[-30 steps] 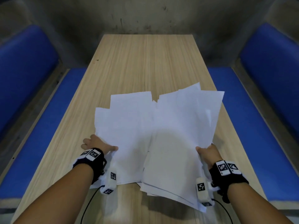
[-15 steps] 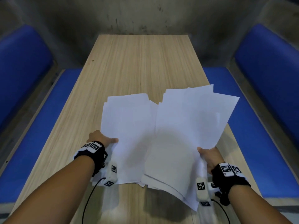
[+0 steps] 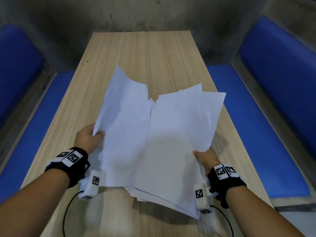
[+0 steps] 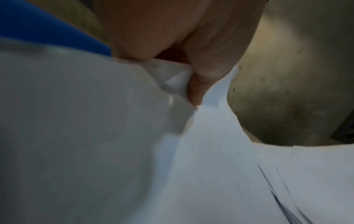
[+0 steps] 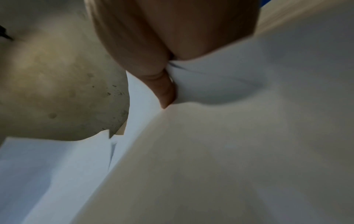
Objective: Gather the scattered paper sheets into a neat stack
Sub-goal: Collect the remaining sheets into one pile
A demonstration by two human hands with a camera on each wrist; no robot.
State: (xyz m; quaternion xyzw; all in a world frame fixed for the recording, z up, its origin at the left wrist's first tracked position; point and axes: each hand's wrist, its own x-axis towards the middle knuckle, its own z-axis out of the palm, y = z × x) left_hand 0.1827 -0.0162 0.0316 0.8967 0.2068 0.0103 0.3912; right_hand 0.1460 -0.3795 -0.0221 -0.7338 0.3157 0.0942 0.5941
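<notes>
Several white paper sheets [image 3: 153,137] are held up over the wooden table [image 3: 142,53] in two overlapping bundles. My left hand [image 3: 90,137] pinches the left bundle at its left edge, thumb on top; the left wrist view shows the thumb [image 4: 197,91] pressed into the paper [image 4: 201,166]. My right hand [image 3: 205,156] pinches the right bundle at its right edge, and the right wrist view shows its thumb [image 5: 164,91] on the sheets [image 5: 220,159]. The left bundle tilts up, its far corner raised. The near edges fan out unevenly.
Blue padded benches [image 3: 256,134] run along both sides of the table, with blue backrests [image 3: 282,65] behind them. A grey concrete wall [image 3: 136,12] closes the far end. Black cables [image 3: 66,214] trail from the wrist cameras over the near table edge.
Both hands have lifted the sheets off the table and drawn them together. The left hand moved up and forward, raising the left bundle so its far corner stands high.
</notes>
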